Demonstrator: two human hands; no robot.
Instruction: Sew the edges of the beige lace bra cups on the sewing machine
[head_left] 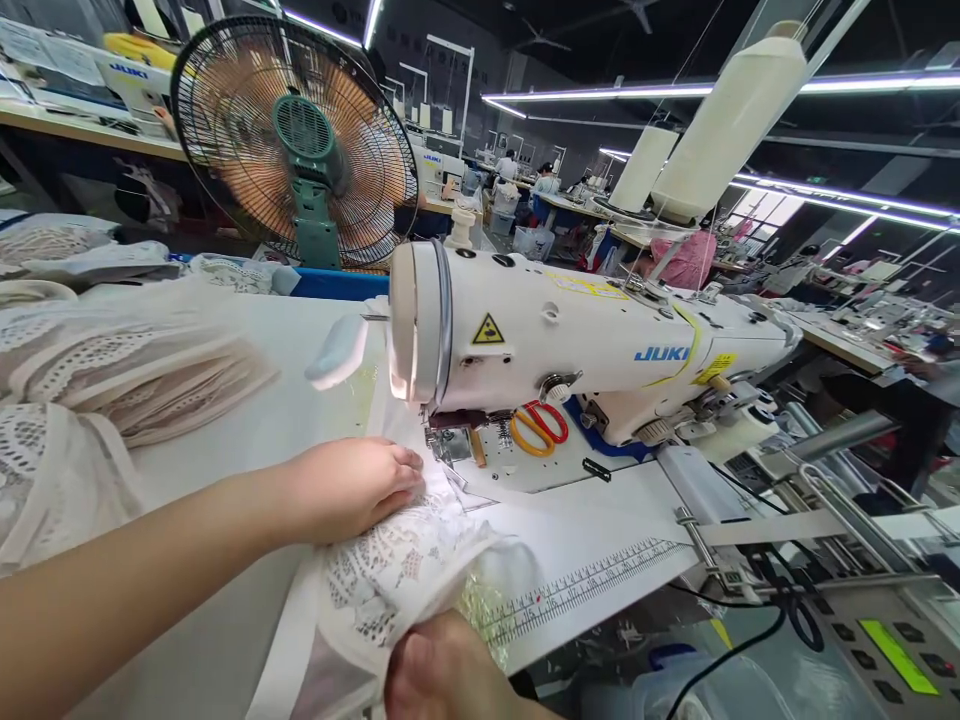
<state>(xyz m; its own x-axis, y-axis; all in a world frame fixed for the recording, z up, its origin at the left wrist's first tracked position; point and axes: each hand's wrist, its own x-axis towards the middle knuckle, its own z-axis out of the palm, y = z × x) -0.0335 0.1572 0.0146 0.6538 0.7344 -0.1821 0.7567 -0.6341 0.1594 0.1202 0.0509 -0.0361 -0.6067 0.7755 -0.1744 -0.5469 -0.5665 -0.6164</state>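
My left hand (352,487) lies flat, fingers together, pressing the lace fabric (390,580) to the bench (247,400) just left of the presser foot (448,440). My right hand (442,670) pinches its near edge (low, partly out of frame). The fabric runs from me toward the needle; the left hand is nearer.

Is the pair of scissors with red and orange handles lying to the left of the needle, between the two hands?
No, the scissors lie on the machine bed to the right of the needle area, under the sewing machine arm.
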